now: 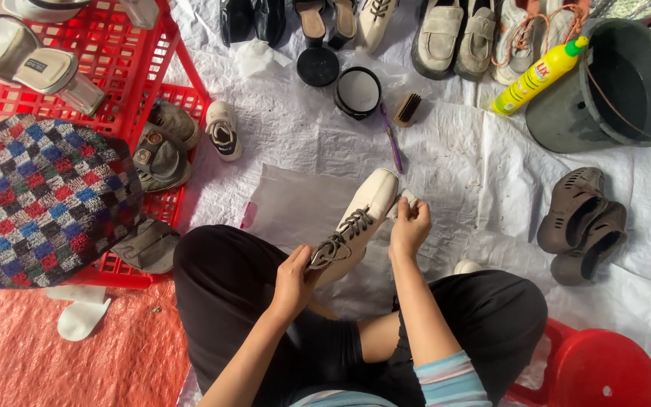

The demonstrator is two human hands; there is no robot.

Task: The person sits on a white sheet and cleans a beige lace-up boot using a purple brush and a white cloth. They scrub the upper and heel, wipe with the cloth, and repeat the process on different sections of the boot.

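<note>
A cream lace-up shoe (367, 207) with grey laces points away from me above my lap. My left hand (295, 280) grips its heel end near the laces. My right hand (410, 226) presses a small white cloth (407, 199) against the shoe's right side near the toe. Both forearms reach in from the bottom of the head view, over my black trousers.
A red crate (118, 64) with sandals and grey shoes sits left, partly under a checked mat (35, 200). Ahead lie a round tin (358, 92), its lid (318, 66), a small brush (407, 109), a purple toothbrush (393, 143), a yellow bottle (538, 75), a grey bucket (619, 83). Brown clogs (582, 226) and a red stool (604, 373) are right.
</note>
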